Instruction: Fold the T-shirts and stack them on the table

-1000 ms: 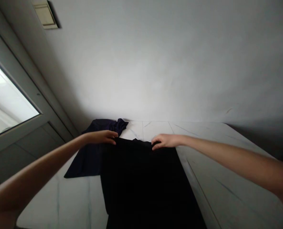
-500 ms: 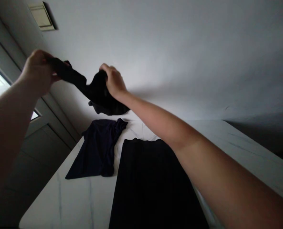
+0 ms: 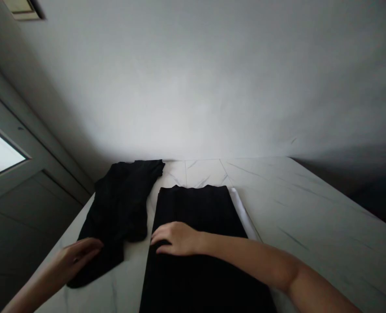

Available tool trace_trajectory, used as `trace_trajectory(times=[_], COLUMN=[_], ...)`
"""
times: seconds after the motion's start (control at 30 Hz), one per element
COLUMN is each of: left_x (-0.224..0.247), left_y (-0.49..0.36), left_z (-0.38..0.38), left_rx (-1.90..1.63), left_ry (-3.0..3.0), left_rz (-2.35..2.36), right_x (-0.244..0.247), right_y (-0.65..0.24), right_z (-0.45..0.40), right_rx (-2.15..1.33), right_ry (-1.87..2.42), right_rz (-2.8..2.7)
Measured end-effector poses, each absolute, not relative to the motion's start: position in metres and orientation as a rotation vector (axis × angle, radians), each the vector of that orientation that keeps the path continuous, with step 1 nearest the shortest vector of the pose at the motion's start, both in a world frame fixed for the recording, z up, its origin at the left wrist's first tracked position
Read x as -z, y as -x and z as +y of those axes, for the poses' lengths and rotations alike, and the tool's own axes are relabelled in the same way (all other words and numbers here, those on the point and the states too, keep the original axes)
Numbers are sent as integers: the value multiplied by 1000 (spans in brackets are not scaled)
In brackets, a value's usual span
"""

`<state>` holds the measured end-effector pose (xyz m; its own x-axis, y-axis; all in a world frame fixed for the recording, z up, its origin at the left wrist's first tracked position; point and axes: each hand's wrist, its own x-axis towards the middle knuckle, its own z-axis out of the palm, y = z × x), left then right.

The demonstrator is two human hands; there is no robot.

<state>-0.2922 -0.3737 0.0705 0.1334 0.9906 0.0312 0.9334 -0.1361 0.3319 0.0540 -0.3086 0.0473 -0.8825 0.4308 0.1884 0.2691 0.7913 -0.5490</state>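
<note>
A crumpled black garment (image 3: 121, 195) lies on the left part of the marble-patterned table (image 3: 297, 208). My left hand (image 3: 80, 256) is at its near left edge, fingers bent and close together; whether they pinch the cloth is not clear. A large dark cloth (image 3: 196, 208) lies flat in the middle, with a white layer (image 3: 243, 213) showing along its right side. Over this dark cloth is my right hand (image 3: 176, 238), palm down, fingers somewhat apart near its left edge, holding nothing.
Behind the table rises a pale wall (image 3: 193, 87). A grey door (image 3: 23, 208) with a bright pane stands on the left. At the upper left a switch plate (image 3: 25, 11) is partly in view.
The black garment, held up by both hands before, now lies on the left, covering the navy garment there. Both hands have come down; the right one has let go. The view has shifted.
</note>
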Motion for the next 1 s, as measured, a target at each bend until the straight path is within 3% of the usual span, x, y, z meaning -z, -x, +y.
trace_trajectory(times=[0.13,0.23,0.4,0.73,0.83,1.0], left_x=[-80,-73,-57,-59,-84,-174], left_y=[194,138,109,112,127,156], left_z=[-324,-269,-214,-239,-238,-232], left_rx=[-488,-397,-98,-293,-343,-13], left_ry=[-2438,-2616,-2690,-2597,-2495,-2535], left_rz=[1502,1475,1574,1550,1429,1344], right_x=[-45,-37,-23,-33,-63,-145], right_y=[-159,-215,-243,-237,-236,-199], right_z=[-271,-247,-250,-262,-267,-243], right_rx=[-368,-124,-56,-98,-268,-475], right_ry=[1306,1631,1519,1317,1262,1235], right_rz=[-2359,-2282,-2268,-2069,-2070,-2480])
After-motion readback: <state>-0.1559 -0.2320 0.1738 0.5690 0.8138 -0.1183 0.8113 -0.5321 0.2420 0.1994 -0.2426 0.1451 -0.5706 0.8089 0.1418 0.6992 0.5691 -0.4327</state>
